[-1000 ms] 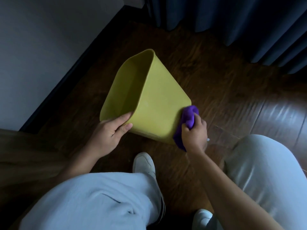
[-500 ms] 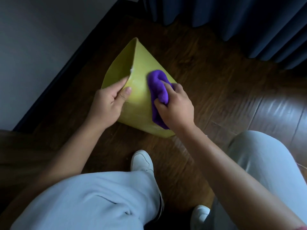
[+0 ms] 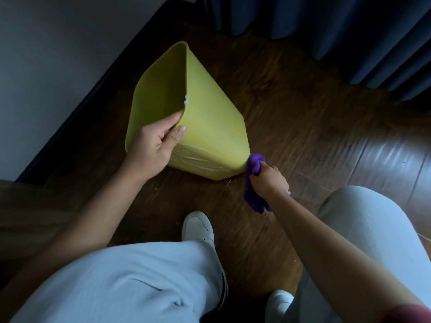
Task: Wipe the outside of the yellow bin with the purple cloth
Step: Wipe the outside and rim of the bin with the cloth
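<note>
A yellow bin (image 3: pixel 210 127) lies tipped on a dark wooden floor (image 3: pixel 303 113), near a grey wall (image 3: pixel 58 54) on the left. Its long axis runs from the open mouth at the far left to the closed base at the near right, so the mouth points left and away. The left hand (image 3: pixel 151 145) grips the near rim, fingers curled inside, thumb outside. The right hand (image 3: pixel 268 180) clenches a purple cloth (image 3: pixel 254 183), whose top touches the bin's near right corner. No writing or brand can be read. Pale trousers (image 3: pixel 128 283), white shoes (image 3: pixel 198 227) and dark blue curtains (image 3: pixel 338 24) frame the scene.
</note>
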### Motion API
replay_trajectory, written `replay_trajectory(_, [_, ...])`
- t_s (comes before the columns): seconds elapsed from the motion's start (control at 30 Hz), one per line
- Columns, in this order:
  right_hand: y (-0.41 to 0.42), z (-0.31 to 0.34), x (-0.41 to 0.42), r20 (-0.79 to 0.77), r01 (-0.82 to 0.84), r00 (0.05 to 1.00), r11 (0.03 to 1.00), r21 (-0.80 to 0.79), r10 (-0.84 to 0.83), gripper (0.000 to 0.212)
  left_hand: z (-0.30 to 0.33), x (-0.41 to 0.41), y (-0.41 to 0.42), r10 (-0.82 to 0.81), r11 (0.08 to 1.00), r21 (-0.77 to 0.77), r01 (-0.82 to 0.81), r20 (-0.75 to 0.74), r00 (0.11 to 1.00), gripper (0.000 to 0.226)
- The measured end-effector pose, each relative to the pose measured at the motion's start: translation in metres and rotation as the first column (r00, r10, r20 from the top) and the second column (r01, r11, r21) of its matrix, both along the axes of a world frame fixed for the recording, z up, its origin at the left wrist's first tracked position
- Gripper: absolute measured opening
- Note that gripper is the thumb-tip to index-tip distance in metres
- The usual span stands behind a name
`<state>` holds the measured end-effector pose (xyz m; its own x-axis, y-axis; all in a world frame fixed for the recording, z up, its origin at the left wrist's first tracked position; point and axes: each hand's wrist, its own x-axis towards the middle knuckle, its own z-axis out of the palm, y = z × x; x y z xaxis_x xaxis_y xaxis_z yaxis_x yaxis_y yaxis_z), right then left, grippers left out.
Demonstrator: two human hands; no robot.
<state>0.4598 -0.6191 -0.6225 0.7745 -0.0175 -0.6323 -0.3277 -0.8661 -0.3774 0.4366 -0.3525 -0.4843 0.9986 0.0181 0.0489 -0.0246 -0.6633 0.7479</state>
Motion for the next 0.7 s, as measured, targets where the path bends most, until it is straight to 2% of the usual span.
replay_trajectory(0.07, [-0.004, -0.001, -0.002, -0.060, 0.034, 0.998, 0.999, -0.003, -0.034, 0.040, 0.004, 0.000, 0.003, 0.030, 0.999, 0.013, -0.030, 0.014, 0.999, 0.049])
replay_trajectory(0.13, [-0.006, 0.002, -0.005, -0.068, 0.165, 0.984, 0.986, 0.032, -0.163, 0.044, 0.007, -0.003, 0.007, 0.043, 0.999, 0.022, -0.044, 0.028, 0.999, 0.048])
replay_trajectory(0.2, [-0.008, 0.013, -0.001, 0.033, 0.278, 0.959, 0.957, 0.082, -0.281, 0.050, 0.008, -0.009, 0.010, 0.042, 0.998, 0.042, -0.044, 0.047, 0.998, 0.047])
replay_trajectory(0.23, [-0.008, 0.021, 0.004, 0.111, 0.283, 0.949, 0.952, 0.117, -0.295, 0.052, 0.008, -0.012, 0.011, 0.038, 0.998, 0.056, -0.041, 0.052, 0.998, 0.047])
replay_trajectory(0.3, [-0.006, 0.040, 0.013, 0.263, 0.224, 0.922, 0.946, 0.235, -0.283, 0.051, 0.007, -0.017, 0.009, 0.015, 0.996, 0.082, -0.019, 0.048, 0.999, 0.047])
replay_trajectory(0.4, [0.001, 0.069, 0.022, 0.385, 0.065, 0.893, 0.913, 0.402, -0.233, 0.048, 0.010, -0.024, 0.001, -0.034, 0.997, 0.073, 0.030, 0.053, 0.998, 0.044])
replay_trajectory(0.6, [0.014, 0.116, 0.033, 0.456, -0.045, 0.848, 0.821, 0.570, -0.270, 0.051, 0.019, -0.027, 0.000, -0.003, 0.998, -0.070, 0.007, 0.052, 0.999, 0.045])
replay_trajectory(0.7, [0.027, 0.138, 0.045, 0.499, -0.157, 0.844, 0.798, 0.582, -0.197, 0.055, 0.026, -0.024, 0.003, 0.015, 0.996, -0.093, -0.013, 0.028, 1.000, 0.054])
